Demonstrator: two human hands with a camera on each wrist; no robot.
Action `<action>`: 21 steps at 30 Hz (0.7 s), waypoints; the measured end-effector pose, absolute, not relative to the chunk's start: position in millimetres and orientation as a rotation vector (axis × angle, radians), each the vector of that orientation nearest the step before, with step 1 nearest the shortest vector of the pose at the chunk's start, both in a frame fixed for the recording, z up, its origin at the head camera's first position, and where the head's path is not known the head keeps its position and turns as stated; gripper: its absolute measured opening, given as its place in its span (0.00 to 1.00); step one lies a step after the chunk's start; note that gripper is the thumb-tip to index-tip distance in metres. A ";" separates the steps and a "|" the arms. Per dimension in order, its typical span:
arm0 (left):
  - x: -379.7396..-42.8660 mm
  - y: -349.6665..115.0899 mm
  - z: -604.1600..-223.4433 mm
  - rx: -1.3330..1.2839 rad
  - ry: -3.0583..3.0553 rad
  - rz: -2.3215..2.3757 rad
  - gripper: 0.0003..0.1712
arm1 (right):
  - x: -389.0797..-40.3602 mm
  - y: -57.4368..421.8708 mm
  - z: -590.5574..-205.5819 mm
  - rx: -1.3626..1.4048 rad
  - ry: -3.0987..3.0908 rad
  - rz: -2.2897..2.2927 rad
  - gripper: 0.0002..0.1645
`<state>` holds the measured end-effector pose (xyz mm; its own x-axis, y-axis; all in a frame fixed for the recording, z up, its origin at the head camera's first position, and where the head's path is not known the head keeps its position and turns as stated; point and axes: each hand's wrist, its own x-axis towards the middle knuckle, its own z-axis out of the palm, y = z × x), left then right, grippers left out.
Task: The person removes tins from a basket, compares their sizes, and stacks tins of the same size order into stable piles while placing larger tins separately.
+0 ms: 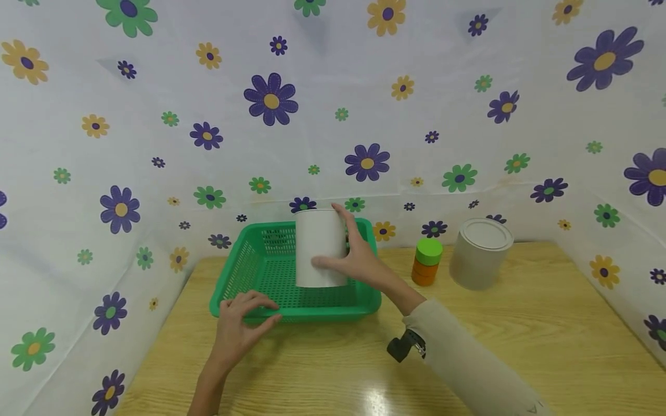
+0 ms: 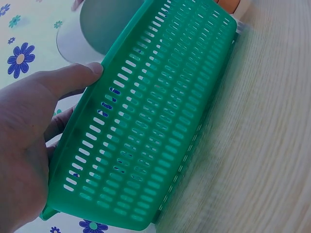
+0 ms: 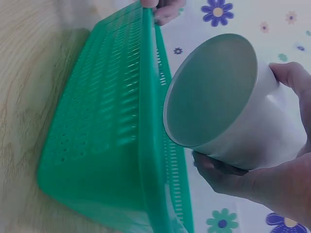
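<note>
A white cylindrical can (image 1: 321, 248) is held by my right hand (image 1: 359, 260), its thumb across the near side and its fingers round the far side. The can hangs upright over a green plastic basket (image 1: 328, 315); in the right wrist view, its round lower end (image 3: 214, 92) faces the basket and looks greenish. My left hand (image 1: 239, 326) pinches the basket's front rim near the left corner. Seen from the left wrist, the thumb (image 2: 82, 75) lies on the near side of that rim and the other fingers go behind it.
Right of the basket, an orange jar with a green lid (image 1: 428, 263) stands on the wooden table (image 1: 499, 341). Beside it is a large whitish tin (image 1: 480, 254) with a round lid. A white flowered cloth (image 1: 322, 75) hangs behind the table and along its sides.
</note>
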<state>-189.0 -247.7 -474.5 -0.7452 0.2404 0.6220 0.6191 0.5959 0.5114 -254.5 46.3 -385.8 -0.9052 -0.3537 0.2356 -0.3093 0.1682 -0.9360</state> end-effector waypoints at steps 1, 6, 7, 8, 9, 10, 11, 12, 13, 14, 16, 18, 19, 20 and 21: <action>-188.9 -247.9 -474.7 -0.680 -2.327 -1.014 0.12 | -252.2 48.8 -384.8 -0.679 2.373 -1.890 0.66; -189.4 -248.6 -476.0 -0.685 -2.323 -1.006 0.13 | -238.3 63.3 -380.0 -0.681 2.395 -1.885 0.66; -189.2 -248.7 -476.3 -0.686 -2.326 -1.003 0.13 | -235.6 66.4 -379.7 -0.679 2.401 -1.889 0.66; -189.0 -248.9 -476.5 -0.687 -2.330 -1.001 0.14 | -232.9 69.7 -379.5 -0.680 2.406 -1.892 0.65; -188.9 -249.1 -476.7 -0.684 -2.335 -1.000 0.14 | -229.9 72.8 -378.7 -0.683 2.411 -1.900 0.65; -189.0 -249.3 -476.9 -0.683 -2.339 -0.998 0.14 | -226.8 75.9 -377.7 -0.686 2.417 -1.909 0.65; -189.0 -249.5 -477.0 -0.683 -2.342 -0.999 0.14 | -224.2 79.3 -377.2 -0.689 2.432 -1.912 0.65; -189.2 -249.8 -477.3 -0.684 -2.342 -0.999 0.14 | -221.4 82.7 -376.5 -0.694 2.446 -1.916 0.65; -189.3 -250.0 -477.5 -0.685 -2.338 -1.001 0.14 | -218.5 86.3 -376.2 -0.700 2.457 -1.920 0.65; -189.4 -250.3 -477.8 -0.688 -2.334 -1.002 0.14 | -215.3 89.8 -375.9 -0.704 2.467 -1.922 0.66; -189.9 -250.7 -478.3 -0.693 -2.324 -1.007 0.14 | -209.3 97.1 -375.7 -0.703 2.496 -1.929 0.66; -190.4 -250.8 -478.4 -0.693 -2.320 -1.011 0.14 | -203.1 104.8 -376.7 -0.694 2.511 -1.950 0.67; -190.6 -250.8 -478.4 -0.693 -2.319 -1.010 0.14 | -200.1 108.8 -377.6 -0.688 2.518 -1.962 0.68; -190.6 -250.9 -478.4 -0.691 -2.322 -1.010 0.14 | -197.5 112.8 -378.7 -0.680 2.525 -1.971 0.68; -190.5 -250.9 -478.3 -0.687 -2.327 -1.013 0.14 | -194.9 116.8 -379.5 -0.678 2.526 -1.986 0.69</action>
<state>-190.5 -250.9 -478.3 -0.7440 0.2438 0.6221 0.6216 0.5942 0.5104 -194.9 116.8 -379.5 -0.9051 -0.2303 0.3575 -0.4017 0.1872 -0.8964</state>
